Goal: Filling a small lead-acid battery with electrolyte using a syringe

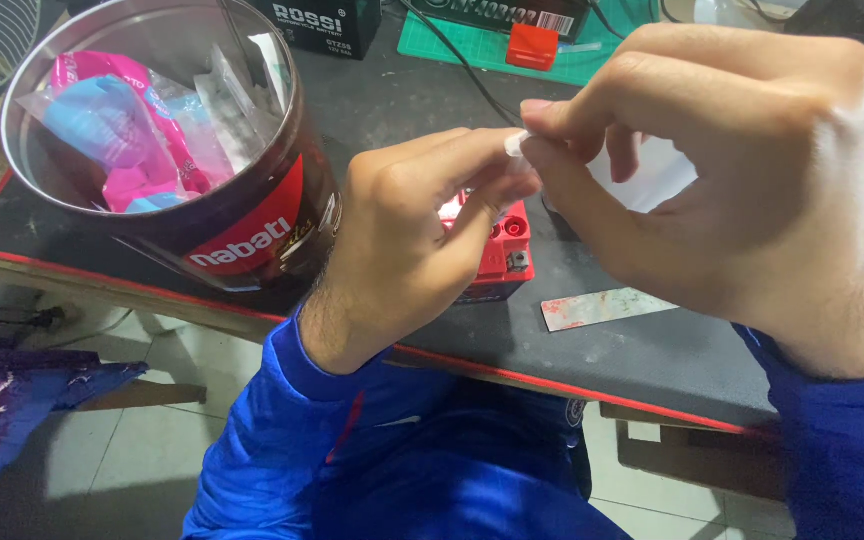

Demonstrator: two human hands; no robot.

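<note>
Head view is all I have, looking down over both hands above a dark desk mat (pixel 652 360) with a red edge. My left hand (pixel 407 235) and my right hand (pixel 742 170) meet in the middle of the frame, and between their fingertips is a small clear plastic packet (pixel 642 175). The left thumb and forefinger pinch narrowly on one corner of it at the upper left, and the right thumb and forefinger pinch the same corner from the other side, so both grips are tight on the packet. The rest of the packet hangs behind the right hand's curled fingers, pale and see-through; its long axis looks to run from that pinched corner down toward the right, though the right hand hides most of it.

To the left stands a round tin (pixel 167 150), open on top, with a shiny metal rim, a dark wall and a red curved label with white lettering facing me. Inside lie pink and light-blue wrapped packets (pixel 122 125) and some clear plastic ones. Below the left hand, on the mat, sits a small red block-shaped battery (pixel 502 245), partly hidden. Just right of it lies a flat silvery strip (pixel 602 307) smeared with red, its long side running left to right, slightly tilted up at the right. At the top edge I see a black box (pixel 322 22) with white lettering, a green cutting mat (pixel 472 45) and a small red-orange cap (pixel 533 45) on it.
</note>
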